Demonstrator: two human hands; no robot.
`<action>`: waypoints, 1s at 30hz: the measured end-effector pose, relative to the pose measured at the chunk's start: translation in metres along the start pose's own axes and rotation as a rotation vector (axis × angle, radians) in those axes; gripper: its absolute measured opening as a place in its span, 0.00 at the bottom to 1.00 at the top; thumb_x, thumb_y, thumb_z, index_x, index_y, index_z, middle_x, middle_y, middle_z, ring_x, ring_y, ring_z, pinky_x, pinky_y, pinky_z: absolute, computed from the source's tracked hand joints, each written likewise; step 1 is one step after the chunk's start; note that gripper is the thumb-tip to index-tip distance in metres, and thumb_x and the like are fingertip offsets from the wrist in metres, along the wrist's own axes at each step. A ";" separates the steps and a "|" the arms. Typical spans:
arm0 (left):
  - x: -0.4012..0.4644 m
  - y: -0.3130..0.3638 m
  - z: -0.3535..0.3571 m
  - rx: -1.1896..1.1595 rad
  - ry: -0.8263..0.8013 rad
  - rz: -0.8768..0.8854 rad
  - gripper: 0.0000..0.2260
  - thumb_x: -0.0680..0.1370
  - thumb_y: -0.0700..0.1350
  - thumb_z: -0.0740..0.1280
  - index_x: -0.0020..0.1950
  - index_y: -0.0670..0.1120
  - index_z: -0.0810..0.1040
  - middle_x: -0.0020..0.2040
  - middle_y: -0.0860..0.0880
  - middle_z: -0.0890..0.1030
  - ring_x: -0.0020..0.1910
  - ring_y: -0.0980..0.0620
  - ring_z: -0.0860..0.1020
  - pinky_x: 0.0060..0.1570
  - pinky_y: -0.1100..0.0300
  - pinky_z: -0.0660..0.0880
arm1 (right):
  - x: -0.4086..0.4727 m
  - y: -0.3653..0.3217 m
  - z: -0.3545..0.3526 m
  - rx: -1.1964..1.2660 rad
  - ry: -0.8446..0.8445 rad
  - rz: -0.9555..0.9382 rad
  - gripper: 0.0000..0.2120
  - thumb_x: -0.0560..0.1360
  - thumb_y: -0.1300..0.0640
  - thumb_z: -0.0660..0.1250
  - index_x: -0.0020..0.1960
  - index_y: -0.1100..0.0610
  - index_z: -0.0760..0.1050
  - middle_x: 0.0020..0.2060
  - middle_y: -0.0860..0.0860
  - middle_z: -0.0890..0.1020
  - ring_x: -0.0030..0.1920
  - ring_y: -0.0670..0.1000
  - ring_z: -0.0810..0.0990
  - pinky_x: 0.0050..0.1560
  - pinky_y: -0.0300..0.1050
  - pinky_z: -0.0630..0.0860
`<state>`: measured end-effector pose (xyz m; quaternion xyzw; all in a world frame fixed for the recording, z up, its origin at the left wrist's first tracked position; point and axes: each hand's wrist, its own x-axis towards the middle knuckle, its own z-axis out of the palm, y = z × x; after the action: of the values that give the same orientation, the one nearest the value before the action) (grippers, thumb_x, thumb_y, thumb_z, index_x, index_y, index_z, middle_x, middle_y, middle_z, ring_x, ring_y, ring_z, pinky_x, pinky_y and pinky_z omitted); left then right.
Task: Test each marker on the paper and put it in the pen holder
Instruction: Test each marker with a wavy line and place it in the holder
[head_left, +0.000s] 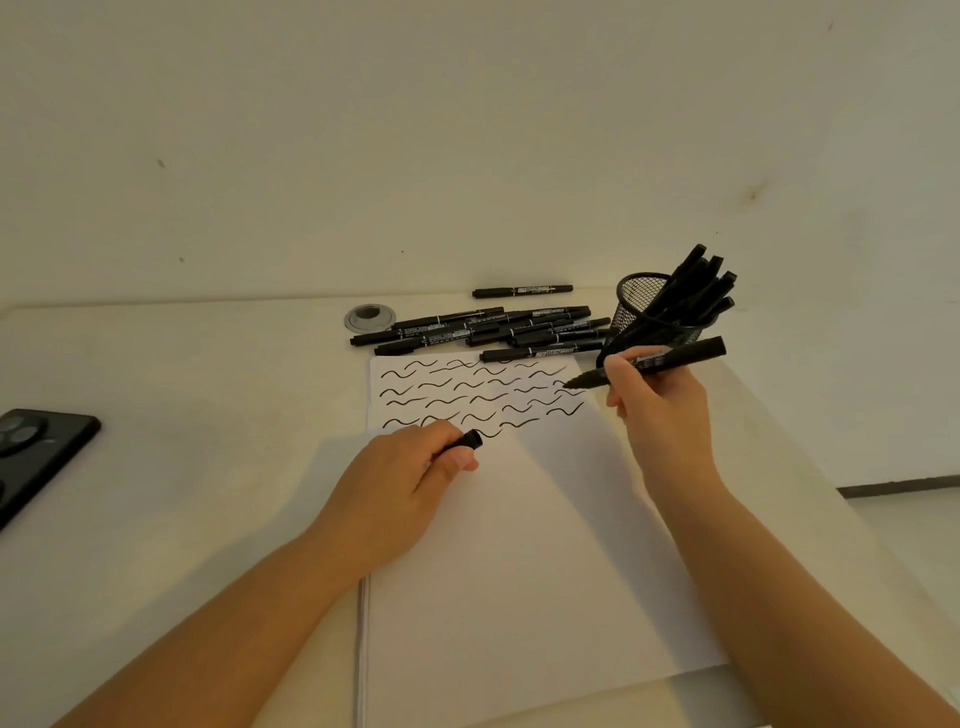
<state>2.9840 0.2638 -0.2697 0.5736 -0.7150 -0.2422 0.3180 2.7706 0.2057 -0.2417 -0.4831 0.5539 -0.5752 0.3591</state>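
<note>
A white paper (519, 545) lies on the table, its top part covered with rows of black wavy test strokes. My right hand (660, 405) grips an uncapped black marker (675, 358), tip pointing left just over the paper's upper right corner. My left hand (400, 478) rests on the paper and pinches the black cap (470, 439). A black mesh pen holder (641, 306) stands behind my right hand with several markers leaning in it. A pile of several capped black markers (488, 330) lies just beyond the paper.
One marker (522, 291) lies apart by the wall. A grey round cable grommet (370, 318) sits left of the pile. A black phone (36, 452) lies at the left edge. The table's right edge (810, 467) drops off beside my right arm.
</note>
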 end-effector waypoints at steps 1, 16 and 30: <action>0.000 0.000 0.000 -0.002 0.007 0.001 0.10 0.77 0.55 0.57 0.46 0.56 0.77 0.40 0.58 0.81 0.37 0.61 0.73 0.38 0.61 0.70 | -0.003 -0.005 0.004 0.049 -0.040 0.038 0.06 0.73 0.58 0.66 0.38 0.51 0.75 0.24 0.45 0.75 0.25 0.40 0.71 0.33 0.37 0.68; 0.000 0.001 -0.003 0.005 0.012 0.052 0.10 0.75 0.55 0.56 0.43 0.54 0.75 0.37 0.63 0.79 0.37 0.58 0.74 0.34 0.67 0.68 | -0.029 0.010 0.037 0.382 -0.288 0.212 0.11 0.69 0.50 0.62 0.31 0.50 0.79 0.21 0.50 0.73 0.23 0.47 0.67 0.24 0.37 0.65; -0.003 0.010 -0.004 0.066 0.026 0.106 0.05 0.76 0.54 0.59 0.40 0.60 0.71 0.30 0.58 0.73 0.34 0.57 0.71 0.32 0.68 0.65 | -0.042 0.004 0.035 0.264 -0.503 0.040 0.10 0.71 0.56 0.63 0.31 0.54 0.75 0.21 0.50 0.74 0.23 0.47 0.70 0.25 0.35 0.66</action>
<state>2.9813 0.2691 -0.2603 0.5481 -0.7478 -0.1938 0.3206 2.8146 0.2348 -0.2554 -0.5487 0.3771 -0.4970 0.5565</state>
